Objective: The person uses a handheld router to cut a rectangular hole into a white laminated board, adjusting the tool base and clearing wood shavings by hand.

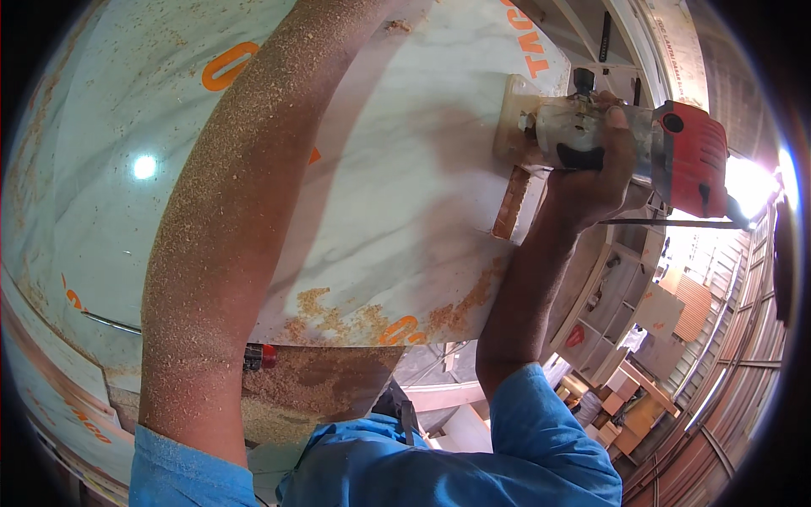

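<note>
My right hand (612,160) is wrapped round the body of a trim router (697,156), which has a red motor end and a clear, dusty base. The base rests at the right edge of a white marble-patterned panel (389,228). Just below it, a narrow notch (510,203) shows a brown cut edge. Sawdust covers my left forearm (224,194), which stretches across the panel and out past the top of the picture, so my left hand is hidden. Under that forearm lies what looks like a screwdriver, with a thin metal shaft (111,323) and a black-and-red handle (260,357).
Sawdust (338,317) lies in patches along the panel's near edge. From the router a dark cord (676,223) runs close to my right wrist. Wood offcuts and boxes (621,406) are piled at the lower right, beside a corrugated wall (726,372). Open shelving frames (608,296) stand beyond the panel.
</note>
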A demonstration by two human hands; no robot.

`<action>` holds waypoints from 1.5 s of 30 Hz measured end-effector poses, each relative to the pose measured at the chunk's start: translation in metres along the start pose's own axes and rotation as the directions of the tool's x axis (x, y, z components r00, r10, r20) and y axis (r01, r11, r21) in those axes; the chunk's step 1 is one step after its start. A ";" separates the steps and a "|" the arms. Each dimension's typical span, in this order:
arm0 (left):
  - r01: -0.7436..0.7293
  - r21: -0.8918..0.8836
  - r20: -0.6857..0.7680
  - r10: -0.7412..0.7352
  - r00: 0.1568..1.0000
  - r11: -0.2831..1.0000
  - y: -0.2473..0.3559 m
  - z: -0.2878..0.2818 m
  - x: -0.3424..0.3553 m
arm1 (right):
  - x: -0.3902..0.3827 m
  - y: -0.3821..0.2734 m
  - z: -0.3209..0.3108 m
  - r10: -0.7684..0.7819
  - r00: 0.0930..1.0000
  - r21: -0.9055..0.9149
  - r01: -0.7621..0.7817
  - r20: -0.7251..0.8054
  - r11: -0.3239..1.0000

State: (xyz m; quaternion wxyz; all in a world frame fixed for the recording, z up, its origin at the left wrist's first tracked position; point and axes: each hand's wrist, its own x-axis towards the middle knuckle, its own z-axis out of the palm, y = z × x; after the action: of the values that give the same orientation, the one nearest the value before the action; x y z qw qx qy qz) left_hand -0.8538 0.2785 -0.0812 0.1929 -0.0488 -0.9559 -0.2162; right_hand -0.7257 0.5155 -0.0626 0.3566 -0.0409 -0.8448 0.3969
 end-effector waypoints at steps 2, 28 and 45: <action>-0.005 0.015 -0.011 0.005 1.000 1.000 -0.002 0.001 -0.001 | 0.004 -0.006 0.003 0.056 0.998 0.064 -0.055 -0.019 0.996; 0.011 -0.022 -0.012 -0.011 1.000 1.000 -0.003 -0.002 0.001 | 0.008 0.015 -0.010 -0.050 0.992 0.158 0.031 0.120 0.987; 0.029 -0.010 0.014 -0.029 0.999 1.000 0.002 -0.008 0.000 | 0.013 0.031 -0.022 -0.122 0.989 0.125 0.111 0.083 0.986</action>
State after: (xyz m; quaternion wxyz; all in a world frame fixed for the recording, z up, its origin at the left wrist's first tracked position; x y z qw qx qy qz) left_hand -0.8506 0.2770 -0.0733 0.1827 -0.0376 -0.9567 -0.2233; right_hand -0.7279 0.5556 -0.0678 0.3426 0.0479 -0.8355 0.4269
